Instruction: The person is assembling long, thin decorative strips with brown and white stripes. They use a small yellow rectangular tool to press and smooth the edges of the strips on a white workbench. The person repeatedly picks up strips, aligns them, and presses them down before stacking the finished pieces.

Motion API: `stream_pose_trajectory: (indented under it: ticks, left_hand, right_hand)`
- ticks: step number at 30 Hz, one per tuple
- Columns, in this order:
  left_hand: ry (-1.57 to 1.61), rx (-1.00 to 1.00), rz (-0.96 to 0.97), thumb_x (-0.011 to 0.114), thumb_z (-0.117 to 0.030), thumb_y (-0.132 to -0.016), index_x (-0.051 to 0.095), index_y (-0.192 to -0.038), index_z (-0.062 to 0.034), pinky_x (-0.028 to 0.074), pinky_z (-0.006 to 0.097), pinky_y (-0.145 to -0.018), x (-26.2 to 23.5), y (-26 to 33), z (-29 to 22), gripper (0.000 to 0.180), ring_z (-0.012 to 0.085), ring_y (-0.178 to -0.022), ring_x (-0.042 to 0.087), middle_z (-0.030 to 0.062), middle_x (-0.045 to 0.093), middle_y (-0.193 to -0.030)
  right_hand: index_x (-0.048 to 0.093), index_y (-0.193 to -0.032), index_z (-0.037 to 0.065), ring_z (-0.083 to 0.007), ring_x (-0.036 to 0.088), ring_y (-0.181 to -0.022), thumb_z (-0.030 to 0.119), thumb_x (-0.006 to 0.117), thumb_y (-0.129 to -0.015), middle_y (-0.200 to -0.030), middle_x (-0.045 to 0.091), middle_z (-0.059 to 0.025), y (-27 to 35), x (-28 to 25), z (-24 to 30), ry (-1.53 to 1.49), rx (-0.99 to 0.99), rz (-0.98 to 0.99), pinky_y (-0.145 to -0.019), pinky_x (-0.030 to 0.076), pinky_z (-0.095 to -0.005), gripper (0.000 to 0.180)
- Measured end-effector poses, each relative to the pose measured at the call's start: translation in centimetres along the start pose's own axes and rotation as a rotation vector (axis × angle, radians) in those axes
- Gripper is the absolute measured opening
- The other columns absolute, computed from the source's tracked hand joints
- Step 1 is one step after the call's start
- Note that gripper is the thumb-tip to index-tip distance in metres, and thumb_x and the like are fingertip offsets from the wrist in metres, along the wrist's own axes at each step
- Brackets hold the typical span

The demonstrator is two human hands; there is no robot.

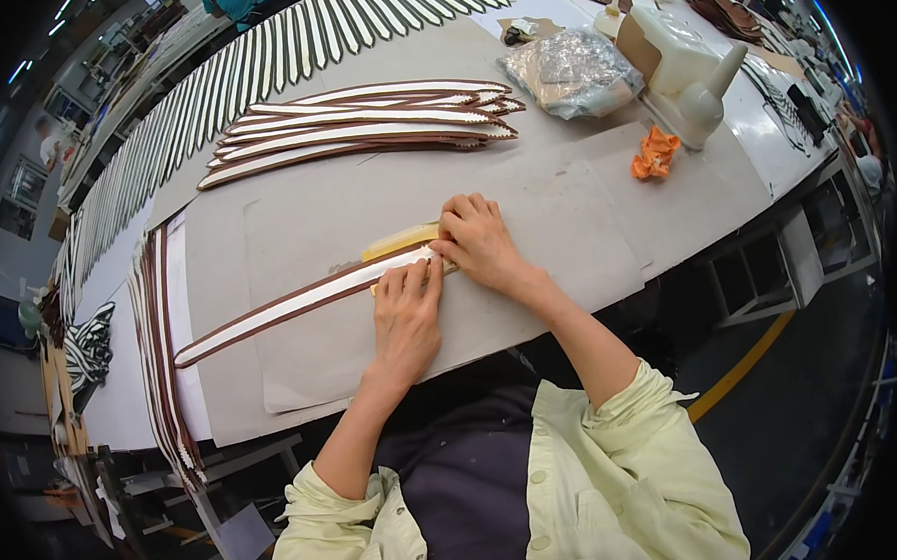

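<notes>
From the head view, near the front edge of the grey surface [586, 224], our left hand [407, 317] lies flat, its grip open, pressing a long brown-edged white strap [289, 305]; our right hand [479, 241] closes its grip on the strap's end beside a yellowish block [399, 241]; a stack of like straps [362, 129] lies toward the far edge; bare board lies open between.

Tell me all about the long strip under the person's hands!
The long strip is flat and narrow, white down the middle with brown edges, like leather. It lies slanted on the grey table. The left hand presses its upper end, the right hand touches there too, beside a yellowish piece.
</notes>
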State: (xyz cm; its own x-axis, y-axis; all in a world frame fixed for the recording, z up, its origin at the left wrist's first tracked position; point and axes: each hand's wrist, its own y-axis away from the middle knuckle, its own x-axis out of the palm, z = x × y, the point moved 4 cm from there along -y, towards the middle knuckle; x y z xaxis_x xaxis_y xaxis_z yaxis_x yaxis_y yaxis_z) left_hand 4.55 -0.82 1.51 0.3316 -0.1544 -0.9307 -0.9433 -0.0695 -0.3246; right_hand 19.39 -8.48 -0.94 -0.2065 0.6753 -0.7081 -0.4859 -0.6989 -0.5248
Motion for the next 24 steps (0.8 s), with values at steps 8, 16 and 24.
stream_pose_trajectory:
  ticks: [8, 16, 24]
  left_hand:
    - [0.072, 0.037, -0.076, 0.061, 0.003, -0.078, 0.060, -0.135, 0.0096, 0.046, 0.047, -0.109, 0.5, 0.0, 0.0, 0.058, 0.0370, -0.126, 0.055, 0.0207, 0.059, -0.131]
    - [-0.048, 0.058, -0.095, 0.061, 0.004, -0.079, 0.063, -0.133, 0.0046, 0.050, 0.046, -0.096, 0.8, -1.1, -0.1, 0.054, 0.0344, -0.119, 0.057, 0.0167, 0.059, -0.126]
    - [-0.026, 0.035, -0.071, 0.062, 0.002, -0.080, 0.063, -0.134, 0.0038, 0.050, 0.044, -0.097, 0.7, -1.0, 0.0, 0.054, 0.0338, -0.119, 0.058, 0.0172, 0.060, -0.124]
  right_hand:
    - [0.061, -0.087, 0.009, -0.0282, 0.052, -0.106, 0.022, 0.078, -0.087, -0.106, 0.059, -0.0053, -0.4, 0.3, -1.0, -0.056, 0.018, 0.034, -0.094, 0.040, -0.0426, 0.021]
    - [0.062, -0.088, 0.009, -0.0282, 0.054, -0.105, 0.020, 0.076, -0.089, -0.106, 0.060, -0.0066, -1.0, -0.2, -1.5, -0.095, 0.004, 0.105, -0.094, 0.041, -0.0430, 0.018]
    - [0.068, -0.112, 0.002, -0.0308, 0.058, -0.107, 0.002, 0.066, -0.081, -0.114, 0.063, -0.0111, 2.9, -4.7, 1.5, 0.008, -0.121, 0.022, -0.094, 0.046, -0.0432, 0.031]
